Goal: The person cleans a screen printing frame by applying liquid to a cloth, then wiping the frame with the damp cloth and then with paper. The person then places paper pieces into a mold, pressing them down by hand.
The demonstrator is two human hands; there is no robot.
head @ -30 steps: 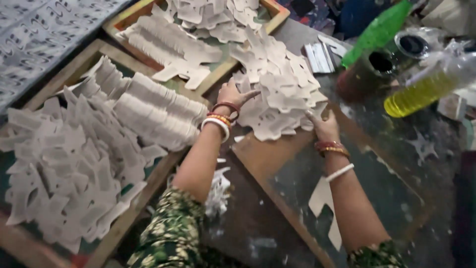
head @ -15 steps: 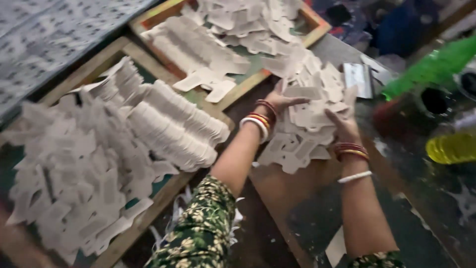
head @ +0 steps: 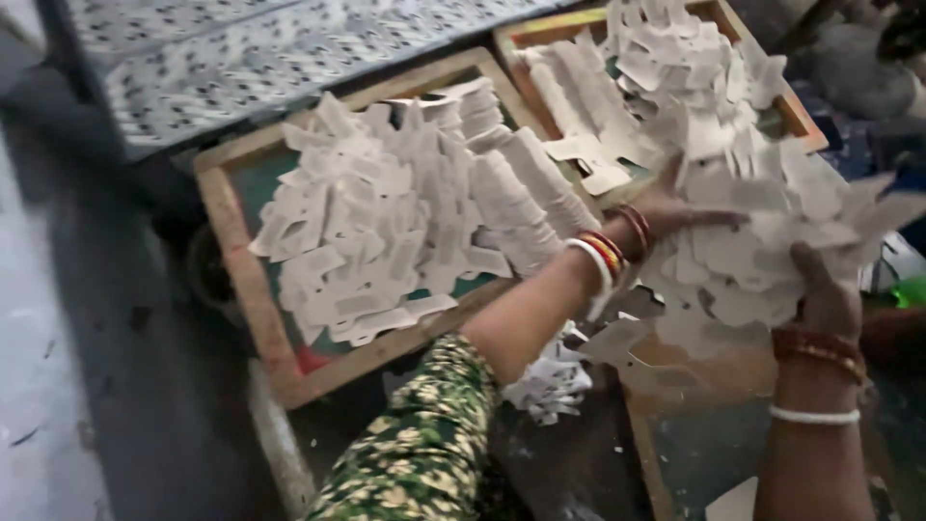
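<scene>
Both hands hold one big heap of pale die-cut cardboard pieces [head: 772, 241] at the right of the head view. My left hand [head: 666, 212], with red and white bangles at the wrist, presses into the heap's left side. My right hand [head: 825, 294], also bangled, grips it from below on the right. The heap hangs over a wooden-framed tray [head: 641, 425] whose dark inside shows beneath it. Parts of both hands are hidden by the pieces.
A wooden tray [head: 231, 241] at the centre left holds loose and stacked cardboard cut-outs. Another wooden tray [head: 801, 116] behind it is piled with more. A patterned grey sheet [head: 241, 58] lies at the back. Scraps [head: 550, 381] lie between the trays. A green object [head: 907, 289] is at the right edge.
The view has swung right to left, so the trays have shifted rightward in frame. Both hands have gathered the heap tighter and raised it off the near tray.
</scene>
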